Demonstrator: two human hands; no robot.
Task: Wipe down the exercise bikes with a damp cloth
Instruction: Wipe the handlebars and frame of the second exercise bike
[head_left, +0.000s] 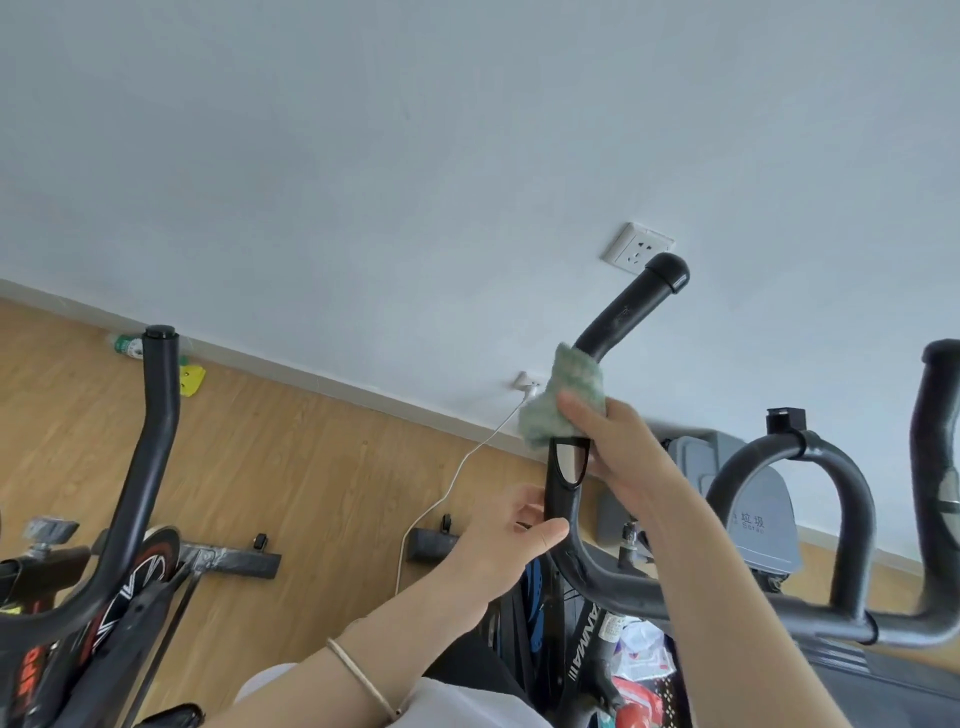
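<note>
**Handlebar wipe on the near bike, both hands on the bar**

Right hand (618, 452) is curled around a fuzzy green cloth (561, 400), clamping it onto the black curved handlebar horn (631, 309) of the exercise bike right in front. The cloth sits partway up the horn, below the capped tip, so my guess is the top stretch is yet to be wiped. Left hand (493, 545) pinches the same bar lower down, thumb on one side and fingers on the other (looks like it's only there to stop the bar wobbling while the other hand rubs). A second black exercise bike (156, 431) stands off to the left on the wooden plank floor (311, 467) with nobody touching it, probably next in line.
</note>
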